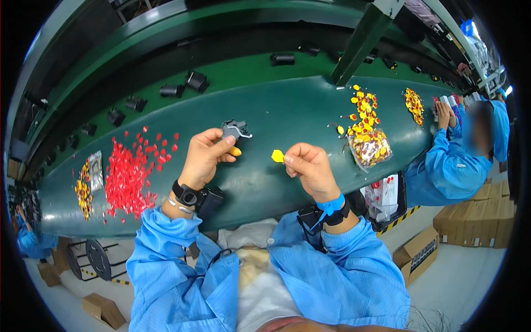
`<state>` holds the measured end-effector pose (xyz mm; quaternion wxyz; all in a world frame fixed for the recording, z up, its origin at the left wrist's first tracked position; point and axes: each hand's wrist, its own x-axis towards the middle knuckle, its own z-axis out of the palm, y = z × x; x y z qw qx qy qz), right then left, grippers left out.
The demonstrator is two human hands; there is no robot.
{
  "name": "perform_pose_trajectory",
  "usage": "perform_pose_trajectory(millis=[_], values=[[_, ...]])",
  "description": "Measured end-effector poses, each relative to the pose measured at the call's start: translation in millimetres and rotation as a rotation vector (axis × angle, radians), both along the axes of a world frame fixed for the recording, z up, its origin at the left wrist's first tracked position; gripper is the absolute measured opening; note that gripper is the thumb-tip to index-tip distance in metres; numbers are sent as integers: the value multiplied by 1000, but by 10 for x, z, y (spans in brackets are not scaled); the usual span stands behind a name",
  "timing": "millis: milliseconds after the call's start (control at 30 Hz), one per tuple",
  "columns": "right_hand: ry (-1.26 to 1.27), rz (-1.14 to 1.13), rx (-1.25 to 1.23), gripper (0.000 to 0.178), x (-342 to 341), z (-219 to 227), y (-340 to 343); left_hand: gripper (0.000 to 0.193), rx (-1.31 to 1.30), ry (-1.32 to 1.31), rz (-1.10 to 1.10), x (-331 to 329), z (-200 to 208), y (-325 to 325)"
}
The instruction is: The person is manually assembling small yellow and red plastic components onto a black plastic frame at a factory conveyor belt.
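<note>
My left hand (203, 155) is closed on a dark grey plastic part (235, 128) with a pale curved strip along its lower side. Something small and yellow (235, 151) shows at a fingertip of that hand; whether it is a loose piece or a finger cover I cannot tell. Between thumb and forefinger, my right hand (308, 169) pinches a small flat yellow piece (277, 156), held apart from the grey part. Both hands are above the green work surface (265, 191).
A pile of red pieces (127, 182) lies left; yellow-and-dark pieces (362, 113) lie right beside a filled clear bag (369, 148). Black cylindrical parts (196, 81) line the green strip behind. A green post (362, 47) rises at the back. A co-worker (459, 160) sits right.
</note>
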<state>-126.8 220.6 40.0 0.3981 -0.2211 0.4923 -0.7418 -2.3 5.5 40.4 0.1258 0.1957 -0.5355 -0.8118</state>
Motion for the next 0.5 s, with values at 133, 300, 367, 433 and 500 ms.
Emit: perform_pose_trajectory(millis=[133, 300, 367, 433, 500], values=[[55, 47, 25, 8, 249, 51, -58, 10, -77, 53, 79, 308, -89, 371], [77, 37, 87, 9, 493, -8, -103, 11, -53, 113, 124, 520, -238, 688], [90, 36, 100, 9, 558, -24, -103, 10, -69, 131, 185, 542, -255, 798], [128, 12, 130, 9, 600, -40, -100, 11, -45, 154, 203, 555, -282, 861], [147, 11, 150, 9, 630, -37, -98, 11, -97, 158, 179, 580, -278, 885]])
